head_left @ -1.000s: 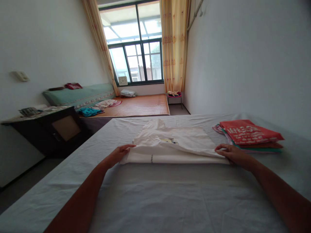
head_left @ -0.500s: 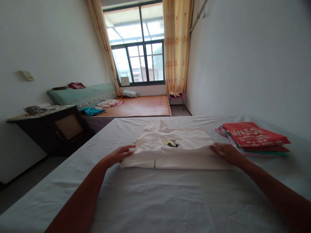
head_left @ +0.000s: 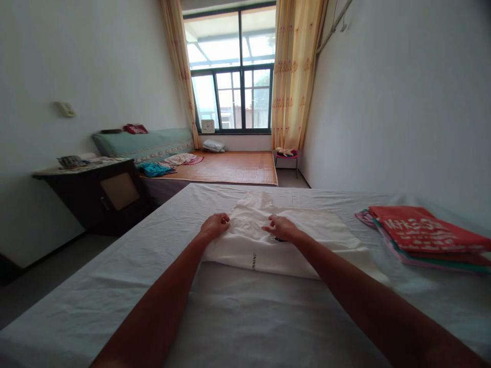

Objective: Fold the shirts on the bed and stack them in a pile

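Observation:
A white folded garment (head_left: pixel 307 235) with a small printed picture lies on the pale grey bed sheet (head_left: pixel 238 317) in front of me. My left hand (head_left: pixel 215 225) rests on the garment's left edge with its fingers curled against the cloth. My right hand (head_left: pixel 281 228) lies on the middle of the garment, over the print, its fingers bent and pressing down on the fabric. Both forearms stretch out over the sheet toward it.
A stack of folded clothes with a red one on top (head_left: pixel 422 232) sits on the bed at the right, by the wall. A dark cabinet (head_left: pixel 103 197) stands left of the bed. Beyond are a second bed with a straw mat (head_left: pixel 230 167), a small stool (head_left: pixel 286 155) and a curtained window (head_left: pixel 238 87).
My right hand has moved from the garment's right edge to its middle. My left hand has shifted slightly inward along the left edge. The view has turned a little to the left.

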